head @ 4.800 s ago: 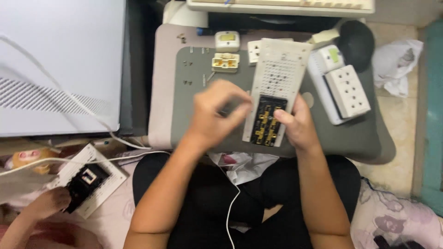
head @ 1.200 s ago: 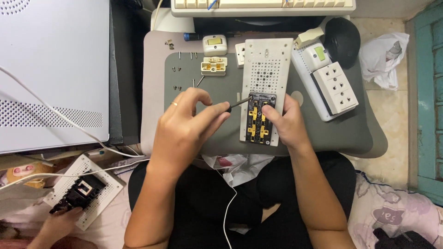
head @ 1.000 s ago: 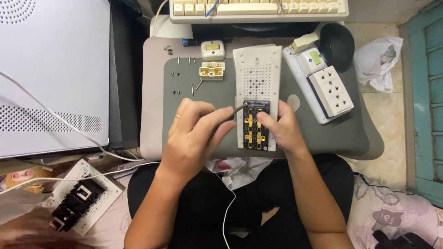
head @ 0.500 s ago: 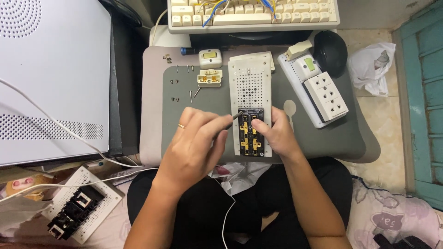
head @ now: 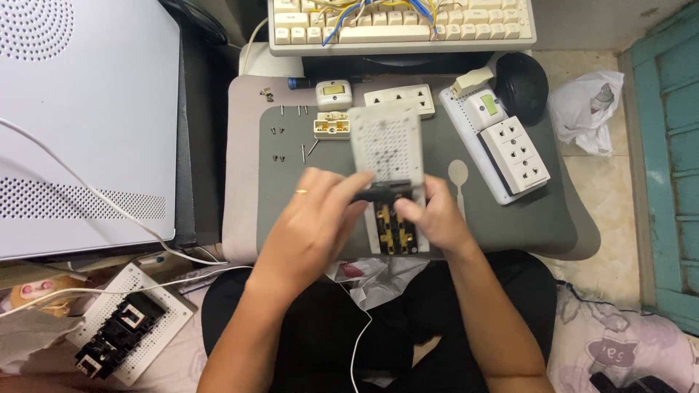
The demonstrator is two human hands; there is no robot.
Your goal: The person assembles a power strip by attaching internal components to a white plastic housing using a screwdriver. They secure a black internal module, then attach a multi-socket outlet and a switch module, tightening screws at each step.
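A white perforated power-strip panel [head: 386,145] with black and brass socket parts [head: 395,229] at its near end lies on a grey lap tray [head: 510,218]. My left hand [head: 313,218], with a ring on one finger, grips a dark screwdriver [head: 382,193] lying across the panel. My right hand [head: 433,218] pinches the panel's near end beside the brass contacts. The image is blurred around the hands.
Loose screws [head: 280,131], a small white switch block [head: 333,93], a socket insert [head: 331,126], a socket face plate [head: 399,97] and a white power strip [head: 502,142] lie on the tray. A keyboard with wires [head: 400,25] sits behind. A white case [head: 80,116] stands left; another panel [head: 124,331] lies lower left.
The view has shifted, so the tray sits lower in frame and the keyboard shows more. My hands stay on the panel with the screwdriver. The other person's hand at lower left is gone.
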